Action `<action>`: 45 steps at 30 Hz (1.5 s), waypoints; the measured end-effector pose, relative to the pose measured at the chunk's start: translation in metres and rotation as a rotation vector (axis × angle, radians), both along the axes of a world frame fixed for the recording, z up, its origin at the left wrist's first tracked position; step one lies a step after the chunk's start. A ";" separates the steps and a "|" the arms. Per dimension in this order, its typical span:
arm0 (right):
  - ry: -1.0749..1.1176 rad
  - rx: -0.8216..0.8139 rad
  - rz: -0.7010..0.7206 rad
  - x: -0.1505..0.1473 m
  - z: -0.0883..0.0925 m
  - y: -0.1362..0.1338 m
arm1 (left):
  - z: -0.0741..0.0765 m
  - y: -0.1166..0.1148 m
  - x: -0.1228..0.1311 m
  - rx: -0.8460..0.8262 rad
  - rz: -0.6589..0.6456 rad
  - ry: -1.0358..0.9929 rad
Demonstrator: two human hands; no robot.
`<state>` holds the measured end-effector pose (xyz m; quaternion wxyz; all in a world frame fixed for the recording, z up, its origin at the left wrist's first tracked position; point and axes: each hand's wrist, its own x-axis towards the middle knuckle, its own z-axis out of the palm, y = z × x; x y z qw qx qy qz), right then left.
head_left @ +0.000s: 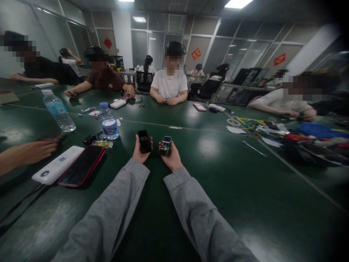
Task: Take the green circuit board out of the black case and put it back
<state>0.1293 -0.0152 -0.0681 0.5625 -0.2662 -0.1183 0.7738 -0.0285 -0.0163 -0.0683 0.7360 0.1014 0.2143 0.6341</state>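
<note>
Both my forearms, in grey sleeves, reach out over the dark green table (218, 193). My left hand (139, 153) is closed around a small black rectangular case (144, 141), its dark, glossy face turned up toward me. A short gap to the right, my right hand (172, 155) grips a green circuit board (165, 145) with a small screen at its top end. The fingers of each hand wrap the sides of what they hold. The case and the board are apart, at about the same height.
To the left lie a red-cased phone (83, 165), a white power bank (58, 165) and a co-worker's hand (32, 154). Two water bottles (109, 122) stand beyond. A wrench (254, 148) and a heap of cables (261, 127) lie right. Several people sit around.
</note>
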 end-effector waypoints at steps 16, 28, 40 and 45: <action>-0.030 -0.013 -0.004 -0.001 -0.003 0.001 | -0.003 0.005 0.004 -0.081 0.029 0.128; -0.084 -0.012 -0.061 -0.001 0.007 0.004 | 0.000 -0.003 0.019 -0.071 -0.046 0.045; -0.399 0.136 -0.317 0.011 0.030 0.018 | -0.009 -0.002 0.030 -0.113 -0.028 0.128; -0.621 0.300 -0.284 -0.003 0.036 0.013 | -0.008 -0.003 0.034 -0.025 -0.070 0.128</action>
